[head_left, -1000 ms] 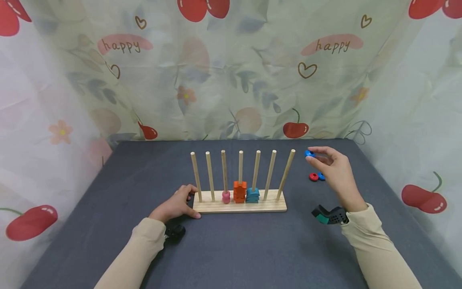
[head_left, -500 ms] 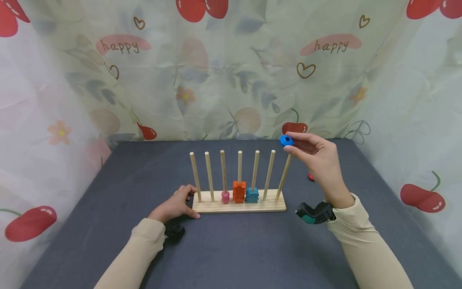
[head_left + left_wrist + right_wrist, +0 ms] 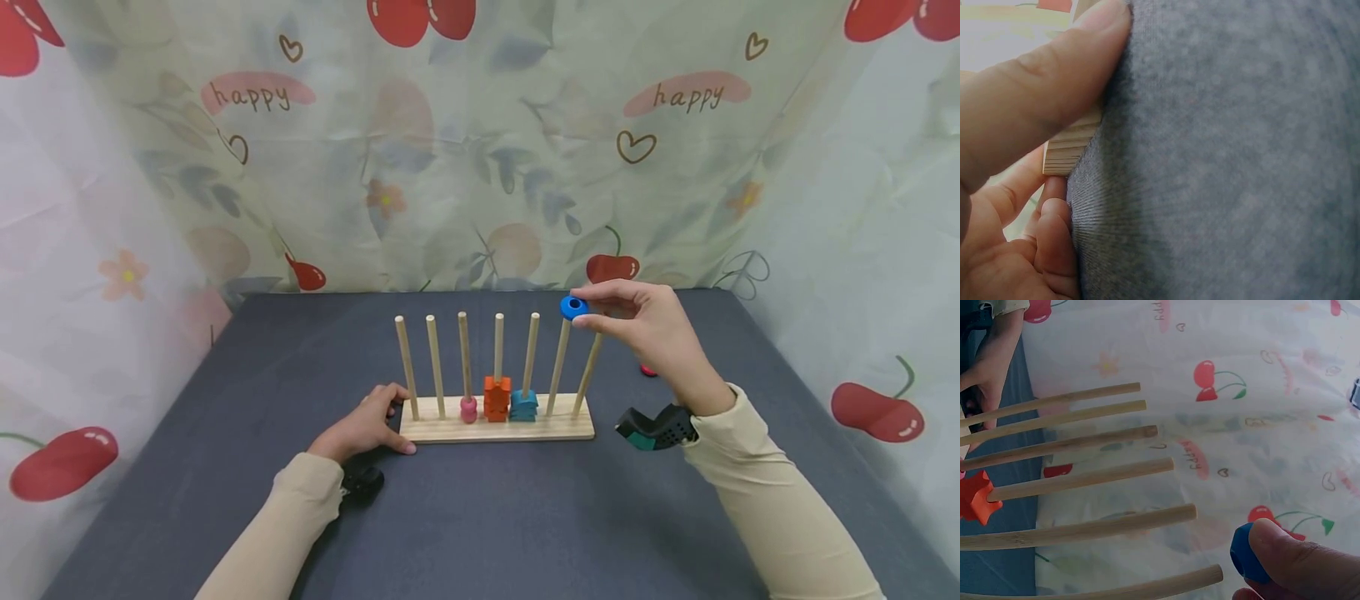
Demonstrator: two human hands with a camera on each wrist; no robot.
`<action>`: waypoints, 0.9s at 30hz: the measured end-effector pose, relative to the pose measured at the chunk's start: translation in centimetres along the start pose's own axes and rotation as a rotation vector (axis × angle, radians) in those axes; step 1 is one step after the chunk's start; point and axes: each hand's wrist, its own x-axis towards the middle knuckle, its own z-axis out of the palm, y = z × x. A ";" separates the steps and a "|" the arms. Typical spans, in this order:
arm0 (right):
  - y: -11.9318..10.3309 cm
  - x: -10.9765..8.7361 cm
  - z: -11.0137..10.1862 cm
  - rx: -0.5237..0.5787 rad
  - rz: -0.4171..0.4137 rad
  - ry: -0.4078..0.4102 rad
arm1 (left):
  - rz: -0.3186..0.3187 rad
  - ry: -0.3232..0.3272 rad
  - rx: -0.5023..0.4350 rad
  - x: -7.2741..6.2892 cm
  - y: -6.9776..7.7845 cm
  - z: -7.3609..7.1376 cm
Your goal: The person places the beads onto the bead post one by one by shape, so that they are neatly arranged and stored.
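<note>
A wooden peg stand (image 3: 495, 431) with a row of upright pegs sits mid-table. At its left end, my left hand (image 3: 366, 423) grips the base (image 3: 1072, 147), thumb (image 3: 1041, 87) along the front edge. My right hand (image 3: 651, 329) pinches a blue bead (image 3: 574, 307) by the top of the second peg from the right. In the right wrist view, the bead (image 3: 1249, 553) is apart from the nearest peg tip (image 3: 1213, 574), its hole showing. Low on the middle pegs sit pink beads (image 3: 468, 409), orange star-shaped beads (image 3: 497, 398) and teal beads (image 3: 523, 406).
A red bead (image 3: 647, 370) lies on the dark tabletop (image 3: 480, 525) to the right of the stand, partly hidden by the right hand. Patterned curtains (image 3: 465, 167) enclose the back and sides. Wrist cameras (image 3: 656, 427) sit below each hand.
My right hand has carried the blue bead leftward from the right side to the second peg from the right, rising and then dipping slightly. The left hand stays put on the base.
</note>
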 end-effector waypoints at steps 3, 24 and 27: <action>0.1 0.3 0.0 -0.016 0.027 -0.054 | -0.005 0.000 -0.001 0.0 -0.2 0.1; 5.2 2.8 1.1 -0.076 0.093 -0.334 | -0.008 0.001 -0.005 0.0 0.0 0.0; 7.1 2.7 2.1 -0.038 0.084 -0.388 | -0.006 0.002 -0.006 0.0 0.0 0.0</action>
